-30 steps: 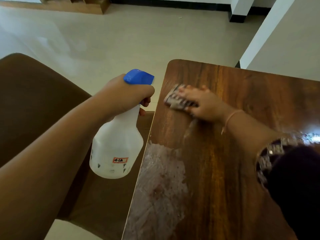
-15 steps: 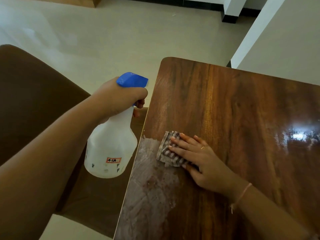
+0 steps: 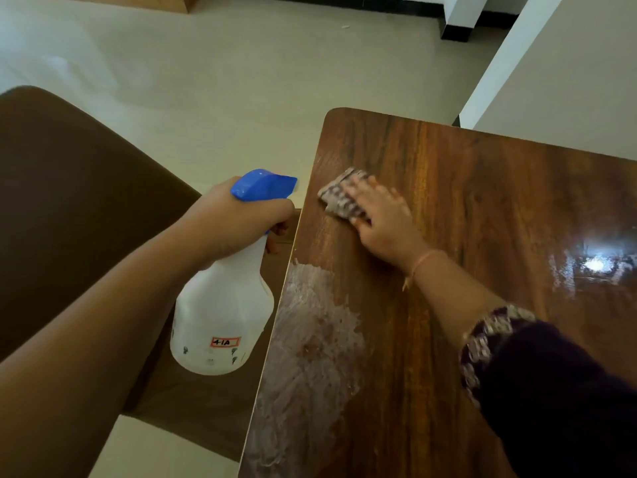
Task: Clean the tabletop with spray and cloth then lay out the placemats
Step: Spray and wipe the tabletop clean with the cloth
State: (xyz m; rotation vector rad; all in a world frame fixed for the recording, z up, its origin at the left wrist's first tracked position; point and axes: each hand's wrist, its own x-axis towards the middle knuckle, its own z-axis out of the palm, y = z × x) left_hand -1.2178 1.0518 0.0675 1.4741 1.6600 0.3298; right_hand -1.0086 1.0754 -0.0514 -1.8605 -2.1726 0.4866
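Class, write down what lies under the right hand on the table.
A folded checked cloth lies under the right hand, flat on the wooden tabletop. Its end toward the table's edge shows beyond the fingers; the rest is covered by fingers and palm.

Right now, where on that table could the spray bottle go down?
Bare tabletop lies between the right hand and the bright glare, up to the far edge. The left side is crowded: cloth under that hand near the far-left corner, a white smear along the near-left edge.
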